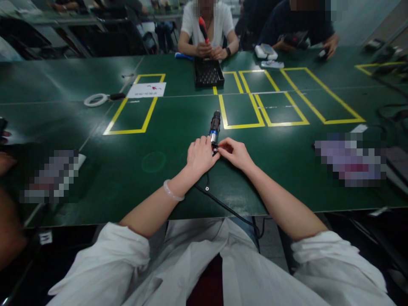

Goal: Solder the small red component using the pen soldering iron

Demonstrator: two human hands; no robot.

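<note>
An electric screwdriver (215,126) with a black, silver and blue body lies on the green table (178,127), its tip pointing away from me. My left hand (199,155) rests curled against its near end. My right hand (234,152) pinches the same near end, where a small red and black part shows between the fingers. A black cable (223,205) runs from under my hands toward me and off the table edge. A pale bangle (172,192) sits on my left wrist.
Yellow tape rectangles (274,106) mark the table. A black tray (208,72) stands at the far side in front of a seated person holding a red tool (203,28). A white ring (95,100) and a paper sheet (147,89) lie at the left. A second person sits at the far right.
</note>
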